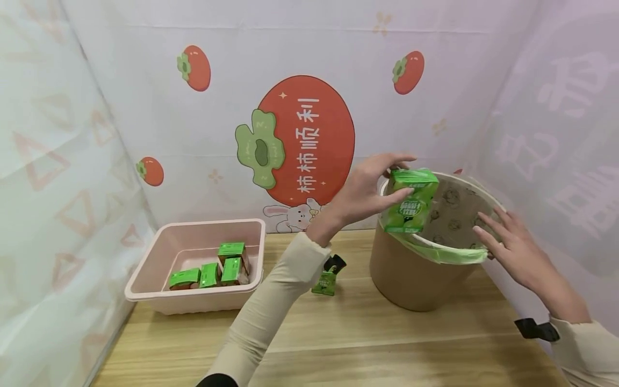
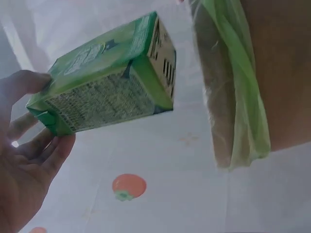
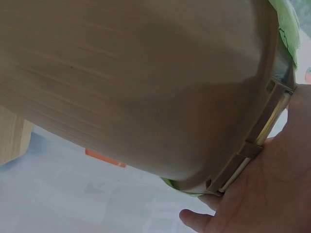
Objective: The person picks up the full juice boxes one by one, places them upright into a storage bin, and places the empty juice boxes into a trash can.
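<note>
My left hand grips a green juice carton between thumb and fingers, above the near left rim of a brown bin. In the left wrist view, the carton is tilted and stands apart from the bin's side. A light green bag lines the bin and folds over its rim. At the bin's right rim is my right hand, its fingers spread and fairly straight. The right wrist view shows this hand beside the rim's handle piece, with nothing gripped.
A pink tub at the left holds several green-topped cartons. Between tub and bin, a small green packet lies by a black object, partly behind my left sleeve. Printed cloth walls surround the wooden table.
</note>
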A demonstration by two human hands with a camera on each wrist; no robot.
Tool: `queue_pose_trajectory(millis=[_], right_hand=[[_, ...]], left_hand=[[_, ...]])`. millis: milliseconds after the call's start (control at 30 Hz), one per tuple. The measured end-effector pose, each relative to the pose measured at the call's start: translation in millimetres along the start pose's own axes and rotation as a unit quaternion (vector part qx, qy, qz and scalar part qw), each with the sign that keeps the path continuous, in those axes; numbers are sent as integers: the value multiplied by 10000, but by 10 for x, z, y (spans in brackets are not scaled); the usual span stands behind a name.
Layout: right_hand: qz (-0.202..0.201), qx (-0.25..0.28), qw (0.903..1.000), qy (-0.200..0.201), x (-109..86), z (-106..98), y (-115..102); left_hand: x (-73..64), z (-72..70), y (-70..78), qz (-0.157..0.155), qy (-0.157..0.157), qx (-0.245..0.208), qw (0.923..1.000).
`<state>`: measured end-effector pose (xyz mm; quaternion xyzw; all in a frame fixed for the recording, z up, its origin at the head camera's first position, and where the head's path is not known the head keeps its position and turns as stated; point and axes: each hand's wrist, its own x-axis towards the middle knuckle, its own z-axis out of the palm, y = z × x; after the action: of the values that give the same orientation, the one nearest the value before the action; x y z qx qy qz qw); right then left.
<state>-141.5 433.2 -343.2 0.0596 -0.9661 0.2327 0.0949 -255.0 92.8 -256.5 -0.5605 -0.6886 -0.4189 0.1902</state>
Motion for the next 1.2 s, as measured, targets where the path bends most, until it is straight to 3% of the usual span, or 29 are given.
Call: queue_pose_trajectory(millis=[333, 600, 933, 1200], right_hand=[[-37, -25, 10000, -4, 9, 7, 0], [42, -24, 10000, -24, 40, 32, -35], [78, -70, 9999, 1, 6, 34, -19], [28, -15, 10000, 24, -13, 20, 5]], left_hand=[[285, 360, -43, -587, 230, 41, 9980], [380, 475, -83, -511, 376, 117, 9979], [208, 389, -99, -296, 598, 15, 9978], [-157, 290, -218, -339, 518, 100, 9980]])
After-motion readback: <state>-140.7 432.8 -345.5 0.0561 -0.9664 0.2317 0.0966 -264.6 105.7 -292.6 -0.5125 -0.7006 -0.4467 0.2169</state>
